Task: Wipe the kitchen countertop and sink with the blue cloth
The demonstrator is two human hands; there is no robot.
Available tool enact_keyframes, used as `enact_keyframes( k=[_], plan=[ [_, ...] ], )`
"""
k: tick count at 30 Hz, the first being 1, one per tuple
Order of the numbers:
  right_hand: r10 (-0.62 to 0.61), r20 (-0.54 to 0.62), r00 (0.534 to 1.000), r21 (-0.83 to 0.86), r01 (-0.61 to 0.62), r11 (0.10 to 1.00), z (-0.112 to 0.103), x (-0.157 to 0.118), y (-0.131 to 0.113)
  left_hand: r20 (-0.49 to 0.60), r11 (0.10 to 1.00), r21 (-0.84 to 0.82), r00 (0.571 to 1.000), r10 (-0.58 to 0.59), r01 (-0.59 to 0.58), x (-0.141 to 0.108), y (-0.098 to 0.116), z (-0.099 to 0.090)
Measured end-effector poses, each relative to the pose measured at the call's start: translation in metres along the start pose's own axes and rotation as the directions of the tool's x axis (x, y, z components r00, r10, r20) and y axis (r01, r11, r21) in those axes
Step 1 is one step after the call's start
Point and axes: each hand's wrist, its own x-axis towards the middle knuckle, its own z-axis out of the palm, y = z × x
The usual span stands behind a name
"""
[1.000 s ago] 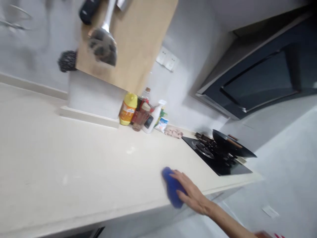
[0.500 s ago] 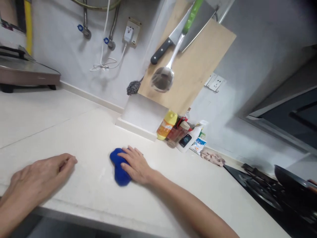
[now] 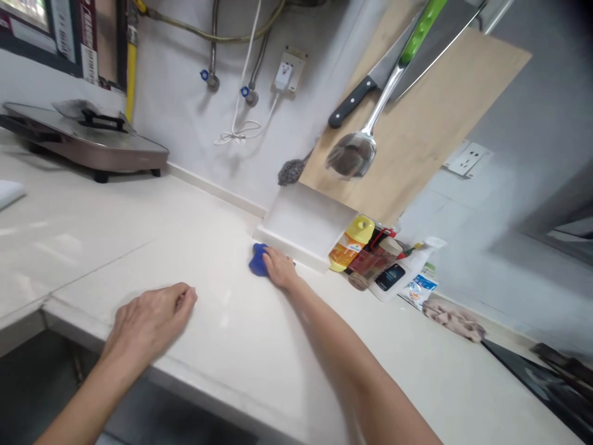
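A blue cloth (image 3: 258,261) lies bunched on the white countertop (image 3: 222,334), close to the raised ledge at the foot of the wall pillar. My right hand (image 3: 279,267) presses on it from the right, its fingers over the cloth's edge. Near the counter's front edge, my left hand (image 3: 151,318) rests with curled fingers and touches no object but the counter. Its fingertips are tucked under, and nothing shows in them.
An electric pan (image 3: 106,145) stands at the back left. Beside the pillar are a yellow bottle (image 3: 352,244), a white bottle (image 3: 393,278) and a crumpled rag (image 3: 454,318). A cutting board (image 3: 417,136), knife and ladle hang above; a stove (image 3: 537,377) is at right.
My right hand and the blue cloth have moved away from me across the counter, up to the ledge. The view has shifted left, showing more of the pan and window.
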Motion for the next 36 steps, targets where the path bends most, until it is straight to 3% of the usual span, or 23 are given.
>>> enact_keyframes(
  k=[4, 9, 13, 17, 22, 26, 30, 36],
  plan=[
    [0.094, -0.006, 0.996, -0.008, -0.094, 0.996, -0.013, -0.033, 0.040, -0.017, 1.000, -0.029, 1.000, 0.005, -0.005, -0.002, -0.002, -0.003],
    [0.218, -0.035, 0.975, -0.060, -0.220, 0.974, -0.039, -0.109, 0.091, -0.050, 0.998, -0.059, 0.999, 0.009, -0.012, -0.005, -0.002, -0.006],
    [0.239, -0.045, 0.970, -0.081, -0.242, 0.967, -0.047, -0.172, 0.109, -0.064, 0.997, -0.069, 0.997, 0.042, -0.046, -0.008, -0.003, -0.006],
    [0.160, -0.060, 0.985, -0.071, -0.164, 0.984, -0.047, -0.234, 0.108, -0.101, 0.996, -0.045, 0.992, 0.074, -0.078, -0.006, -0.007, -0.002],
    [0.018, -0.069, 0.997, -0.058, -0.022, 0.998, -0.054, -0.298, 0.078, -0.088, 0.994, -0.032, 0.991, 0.104, -0.107, -0.004, -0.009, -0.004],
    [-0.148, -0.060, 0.987, -0.038, 0.146, 0.989, -0.058, -0.317, 0.036, -0.098, 0.992, 0.069, 0.989, 0.113, -0.107, -0.004, -0.015, -0.018],
    [-0.278, -0.035, 0.960, 0.016, 0.279, 0.960, -0.057, -0.300, -0.009, -0.188, 0.991, 0.131, 0.981, 0.052, -0.028, 0.002, -0.037, -0.035],
    [-0.426, -0.015, 0.905, 0.095, 0.425, 0.900, -0.052, -0.236, -0.085, -0.240, 0.987, 0.121, 0.968, -0.071, 0.103, 0.018, -0.079, -0.048]
  ],
)
